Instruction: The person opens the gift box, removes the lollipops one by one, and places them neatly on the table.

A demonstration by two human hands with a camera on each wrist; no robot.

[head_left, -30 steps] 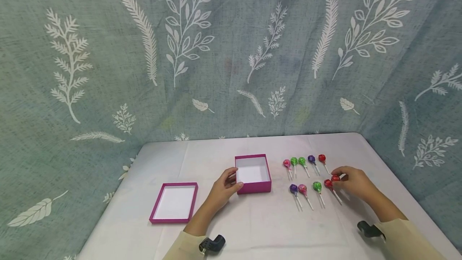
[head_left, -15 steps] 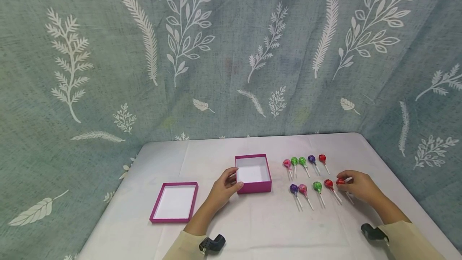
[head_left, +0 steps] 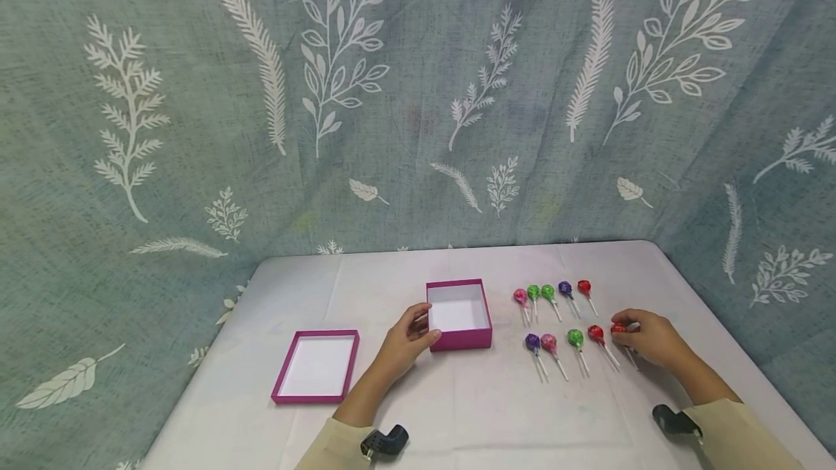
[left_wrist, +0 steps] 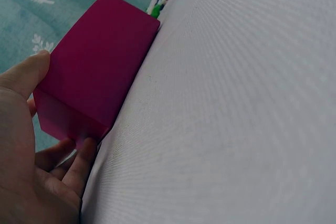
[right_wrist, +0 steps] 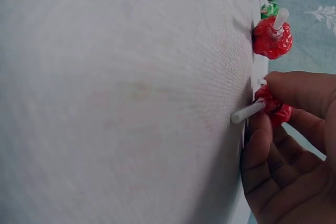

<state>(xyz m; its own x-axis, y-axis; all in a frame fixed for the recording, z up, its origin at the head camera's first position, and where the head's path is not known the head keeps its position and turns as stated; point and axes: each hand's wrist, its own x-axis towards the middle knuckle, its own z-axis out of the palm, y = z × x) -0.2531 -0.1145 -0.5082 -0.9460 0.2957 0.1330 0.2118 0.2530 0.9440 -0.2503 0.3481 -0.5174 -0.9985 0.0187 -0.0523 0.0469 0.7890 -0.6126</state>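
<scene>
At the left side of an uncovered magenta box (head_left: 460,340) with a white inside, my left hand (head_left: 400,345) grips its wall. The left wrist view has the thumb on one edge of the box (left_wrist: 100,56) and fingertips low on the adjoining side. My right hand (head_left: 649,337) pinches the wrapped head of a red lollipop (head_left: 617,328), the rightmost of the front row. Its white stick (right_wrist: 248,113) points toward the wrist camera, close over the cloth. Just left lies another red lollipop (head_left: 595,333), then a green one (head_left: 575,338), a pink one (head_left: 548,341) and a purple one (head_left: 532,341).
Behind that front row lies a second row of several lollipops, from a pink one (head_left: 519,296) to a red one (head_left: 584,286). The box lid (head_left: 316,367) rests inside up on the white-covered table (head_left: 496,419), left of my left forearm. A leaf-patterned curtain (head_left: 405,93) hangs behind.
My right hand has shifted slightly right with the red lollipop, which now lies apart from the red one beside it. My left hand and the box have stayed put.
</scene>
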